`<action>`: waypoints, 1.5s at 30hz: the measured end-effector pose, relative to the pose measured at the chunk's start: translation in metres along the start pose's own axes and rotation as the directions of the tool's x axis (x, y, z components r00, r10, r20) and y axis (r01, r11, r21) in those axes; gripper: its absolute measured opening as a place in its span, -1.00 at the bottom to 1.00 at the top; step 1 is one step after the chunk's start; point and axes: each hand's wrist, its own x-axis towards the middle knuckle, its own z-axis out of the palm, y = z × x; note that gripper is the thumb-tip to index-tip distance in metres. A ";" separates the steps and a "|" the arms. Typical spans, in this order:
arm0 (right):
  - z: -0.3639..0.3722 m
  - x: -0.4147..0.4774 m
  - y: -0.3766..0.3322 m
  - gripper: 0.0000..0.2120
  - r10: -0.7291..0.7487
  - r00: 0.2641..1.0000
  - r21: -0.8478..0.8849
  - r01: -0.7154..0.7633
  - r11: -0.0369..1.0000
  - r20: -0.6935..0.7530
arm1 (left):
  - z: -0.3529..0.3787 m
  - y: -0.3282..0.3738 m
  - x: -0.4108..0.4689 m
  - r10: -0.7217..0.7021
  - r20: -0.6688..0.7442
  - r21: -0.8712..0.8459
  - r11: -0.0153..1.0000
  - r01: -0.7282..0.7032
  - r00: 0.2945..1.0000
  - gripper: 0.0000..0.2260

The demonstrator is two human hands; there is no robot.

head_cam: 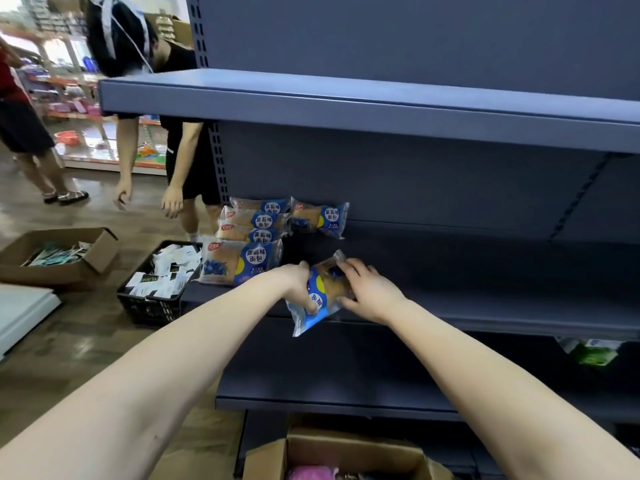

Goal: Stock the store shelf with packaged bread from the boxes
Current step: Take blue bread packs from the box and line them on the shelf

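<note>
I count six blue-and-yellow plastic bread packets (239,265): five at eleven o'clock, one at centre (320,296). Two brown cardboard boxes (59,268), nine and six o'clock (346,448); one black plastic crate (145,306).

1. A brown wood-pattern floor (86,341) with a slight sheen covers the left side.
2. A dark blue-grey metal shelving unit (381,109) with slotted uprights fills the right.
3. Orange-edged display racks (86,116) stand far behind, blurred.
4. Bright light washes out the top left corner.
5. A white panel (20,306) lies flat on the floor at the left edge.

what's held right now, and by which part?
One bread packet, held in both hands: the left hand grips its left long edge, fingers curled under; the right hand pinches the opposite edge.
</note>
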 end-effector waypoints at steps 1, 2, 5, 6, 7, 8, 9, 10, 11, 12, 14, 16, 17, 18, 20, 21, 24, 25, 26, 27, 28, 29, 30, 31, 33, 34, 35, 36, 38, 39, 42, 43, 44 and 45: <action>0.001 -0.003 0.004 -0.27 0.057 0.998 -0.017 -0.058 0.998 -0.025 | 0.001 0.000 0.001 -0.003 -0.002 -0.025 1.000 0.003 1.000 -0.24; 0.001 -0.006 0.008 -0.28 0.120 0.992 -0.033 -0.122 0.992 -0.041 | 0.001 0.000 0.002 -0.009 -0.002 -0.047 0.999 0.009 1.000 -0.24; 0.001 -0.012 0.019 -0.33 0.265 0.963 -0.083 -0.268 0.960 -0.043 | 0.001 -0.001 0.005 -0.027 -0.009 -0.115 0.993 0.026 1.000 -0.23; -0.001 -0.013 0.022 -0.38 0.283 0.958 -0.102 -0.287 0.953 -0.048 | 0.001 -0.002 0.005 -0.037 -0.009 -0.170 0.985 0.035 0.999 -0.24; -0.003 -0.014 0.023 -0.45 0.287 0.956 -0.122 -0.292 0.949 -0.055 | 0.000 -0.002 0.006 -0.049 -0.006 -0.246 0.968 0.046 0.999 -0.26; -0.005 -0.014 0.023 -0.53 0.278 0.959 -0.139 -0.284 0.949 -0.061 | -0.001 -0.002 0.007 -0.063 -0.005 -0.333 0.941 0.058 0.998 -0.26; -0.008 -0.015 0.022 -0.58 0.271 0.961 -0.145 -0.277 0.950 -0.061 | -0.001 -0.003 0.008 -0.074 -0.006 -0.414 0.908 0.065 0.997 -0.24; -0.010 -0.015 0.020 -0.59 0.269 0.962 -0.139 -0.274 0.952 -0.054 | -0.001 -0.002 0.009 -0.082 -0.015 -0.479 0.875 0.065 0.997 -0.21; -0.012 -0.016 0.017 -0.57 0.270 0.962 -0.117 -0.274 0.955 -0.047 | 0.001 -0.001 0.011 -0.090 -0.038 -0.530 0.846 0.056 0.995 -0.18; -0.014 -0.017 0.014 -0.55 0.273 0.961 -0.078 -0.277 0.958 -0.051 | 0.003 0.001 0.013 -0.101 -0.086 -0.569 0.822 0.034 0.991 -0.16; -0.017 -0.015 0.008 -0.49 0.278 0.956 0.054 -0.273 0.960 -0.092 | 0.009 0.005 0.021 -0.117 -0.211 -0.659 0.750 -0.053 0.970 -0.22; -0.020 -0.011 0.000 -0.35 0.275 0.954 0.220 -0.245 0.944 -0.117 | 0.014 0.013 0.025 -0.113 -0.254 -0.794 0.592 -0.140 0.961 -0.38; -0.022 -0.008 -0.005 -0.28 0.275 0.953 0.289 -0.230 0.929 -0.126 | 0.017 0.017 0.024 -0.104 -0.245 -0.849 0.503 -0.161 0.964 -0.45; -0.023 -0.006 -0.009 -0.22 0.283 0.949 0.339 -0.224 0.914 -0.137 | 0.020 0.020 0.023 -0.088 -0.236 -0.890 0.420 -0.179 0.968 -0.51; -0.026 -0.002 -0.013 -0.12 0.306 0.939 0.399 -0.222 0.890 -0.159 | 0.026 0.024 0.022 -0.055 -0.224 -0.935 0.292 -0.199 0.973 -0.59; -0.026 -0.001 -0.014 -0.09 0.311 0.935 0.410 -0.220 0.885 -0.170 | 0.028 0.024 0.021 -0.043 -0.223 -0.945 0.255 -0.205 0.974 -0.63; -0.025 0.000 -0.015 -0.05 0.300 0.934 0.411 -0.201 0.890 -0.193 | 0.031 0.019 0.020 -0.082 -0.228 -0.944 0.261 -0.200 0.970 -0.76; -0.023 0.000 -0.016 -0.05 0.284 0.937 0.406 -0.183 0.895 -0.205 | 0.032 0.017 0.020 -0.107 -0.224 -0.942 0.280 -0.187 0.969 -0.81; -0.022 0.000 -0.019 -0.06 0.264 0.940 0.402 -0.161 0.901 -0.218 | 0.033 0.015 0.019 -0.124 -0.212 -0.945 0.280 -0.171 0.969 -0.86; -0.020 0.001 -0.021 -0.08 0.243 0.942 0.399 -0.136 0.907 -0.230 | 0.034 0.013 0.020 -0.138 -0.192 -0.953 0.264 -0.151 0.972 -0.89; -0.020 0.001 -0.022 -0.10 0.217 0.946 0.390 -0.111 0.914 -0.240 | 0.035 0.011 0.020 -0.147 -0.170 -0.964 0.232 -0.133 0.974 -0.91; -0.019 0.002 -0.024 -0.11 0.185 0.951 0.369 -0.085 0.925 -0.246 | 0.035 0.010 0.019 -0.156 -0.155 -0.972 0.199 -0.123 0.976 -0.92; -0.019 0.002 -0.024 -0.10 0.152 0.957 0.338 -0.063 0.939 -0.245 | 0.035 0.009 0.019 -0.165 -0.150 -0.979 0.161 -0.124 0.975 -0.93; -0.020 0.001 -0.025 -0.08 0.123 0.963 0.300 -0.047 0.953 -0.238 | 0.035 0.008 0.018 -0.173 -0.151 -0.983 0.132 -0.129 0.973 -0.91; -0.020 0.000 -0.024 -0.03 0.095 0.971 0.226 -0.044 0.973 -0.219 | 0.034 0.008 0.018 -0.174 -0.158 -0.985 0.089 -0.145 0.972 -0.80; -0.021 0.000 -0.024 -0.01 0.094 0.973 0.194 -0.052 0.980 -0.212 | 0.034 0.008 0.017 -0.159 -0.160 -0.987 0.062 -0.151 0.974 -0.77; -0.021 0.000 -0.024 0.01 0.102 0.973 0.165 -0.068 0.984 -0.208 | 0.033 0.009 0.015 -0.137 -0.158 -0.987 0.040 -0.154 0.978 -0.78; -0.020 0.000 -0.024 0.02 0.116 0.971 0.136 -0.088 0.987 -0.208 | 0.033 0.011 0.013 -0.109 -0.151 -0.989 0.021 -0.150 0.983 -0.82; -0.018 0.001 -0.026 0.00 0.149 0.965 0.078 -0.135 0.988 -0.214 | 0.032 0.015 0.009 -0.061 -0.124 -0.992 0.006 -0.124 0.990 -0.87; -0.018 0.002 -0.028 -0.03 0.158 0.962 0.047 -0.152 0.987 -0.222 | 0.033 0.017 0.009 -0.044 -0.100 -0.995 0.013 -0.100 0.994 -0.86; -0.020 0.001 -0.026 -0.06 0.105 0.955 -0.105 -0.139 0.985 -0.279 | 0.035 0.016 0.005 -0.003 0.007 -0.998 0.064 0.007 1.000 -0.71; -0.022 0.000 -0.024 -0.06 0.065 0.955 -0.167 -0.118 0.979 -0.290 | 0.036 0.014 0.004 0.011 0.042 -0.996 0.074 0.041 0.999 -0.69; -0.024 -0.001 -0.021 -0.05 0.029 0.954 -0.219 -0.098 0.971 -0.299 | 0.036 0.012 0.003 0.022 0.063 -0.996 0.062 0.061 0.998 -0.68; -0.026 -0.001 -0.018 -0.03 0.002 0.951 -0.253 -0.085 0.964 -0.311 | 0.036 0.010 0.002 0.021 0.065 -0.998 0.022 0.064 0.998 -0.68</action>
